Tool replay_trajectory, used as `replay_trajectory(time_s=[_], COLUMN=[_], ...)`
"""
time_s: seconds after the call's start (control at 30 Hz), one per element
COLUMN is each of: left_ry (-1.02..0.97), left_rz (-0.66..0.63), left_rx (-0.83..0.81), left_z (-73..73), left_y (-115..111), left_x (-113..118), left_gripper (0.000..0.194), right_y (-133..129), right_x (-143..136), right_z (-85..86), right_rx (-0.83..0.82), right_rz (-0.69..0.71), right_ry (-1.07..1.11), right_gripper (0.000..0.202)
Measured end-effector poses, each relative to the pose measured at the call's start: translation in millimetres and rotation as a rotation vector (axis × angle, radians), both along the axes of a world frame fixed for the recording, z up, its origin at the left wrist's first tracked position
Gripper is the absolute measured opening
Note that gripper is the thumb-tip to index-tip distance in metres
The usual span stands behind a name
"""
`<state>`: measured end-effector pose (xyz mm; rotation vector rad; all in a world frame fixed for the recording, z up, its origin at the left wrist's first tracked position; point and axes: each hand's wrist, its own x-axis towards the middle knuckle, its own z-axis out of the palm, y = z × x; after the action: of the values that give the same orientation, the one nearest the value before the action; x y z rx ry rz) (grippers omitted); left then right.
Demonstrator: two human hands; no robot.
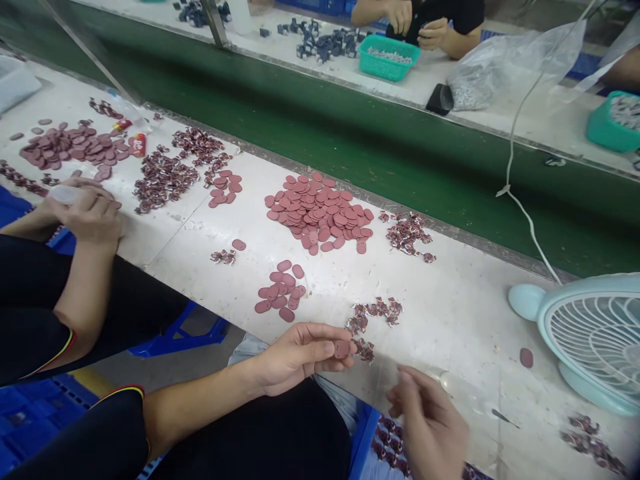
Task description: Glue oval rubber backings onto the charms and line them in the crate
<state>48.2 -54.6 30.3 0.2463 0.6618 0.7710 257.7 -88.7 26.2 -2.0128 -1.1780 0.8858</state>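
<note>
My left hand (295,353) is closed, pinching a reddish-brown oval disc (341,349) between thumb and fingers above the table's near edge. Small dark-brown parts with pale edges (364,350) lie on the table just beyond those fingertips. To the right, slightly blurred, my right hand (433,423) has its fingers curled in toward the thumb; whatever they may hold is hidden. Below that hand, more of the brown parts (390,443) sit in rows in a blue-edged container. A small group of oval discs (283,290) lies beyond my left hand.
A large heap of oval discs (320,210) and a cluster of brown parts (407,233) lie farther back. A pale blue fan (595,333) stands at right. At left a co-worker's hands (93,210) are busy. Across a green gap, another person's hands (433,33) work near a green basket (387,67).
</note>
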Motion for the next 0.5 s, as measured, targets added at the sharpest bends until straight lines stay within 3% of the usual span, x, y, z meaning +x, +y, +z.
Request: replay_trajectory(time_s=[0.17,0.27,0.37,0.5], left_ry=[0.005,0.007,0.012,0.029], left_rz=[-0.009,-0.01,-0.013,-0.065], left_rx=[0.014,0.007,-0.007,0.05], left_z=[1.5,1.6,1.1,-0.1], left_y=[-1.2,-3.2,-5.3,-7.2], left_x=[-0.7,-0.7,1.0,7.8], left_gripper=[0.028,0.028,0.029,0.032], right_y=[0.2,2.1,-1.5,-18.2], right_x=[3.1,13.3,23.2,18.5], right_z=[-14.5,-16.2,-6.9,22.8], right_rx=[-0.181,-0.22,-0.269,-0.181], right_rz=[0.176,0.202,0.11,-0.125], right_ry=[-0.189,-0.232,-0.164,0.245], right_gripper=[0.043,0.036,0.037,0.05])
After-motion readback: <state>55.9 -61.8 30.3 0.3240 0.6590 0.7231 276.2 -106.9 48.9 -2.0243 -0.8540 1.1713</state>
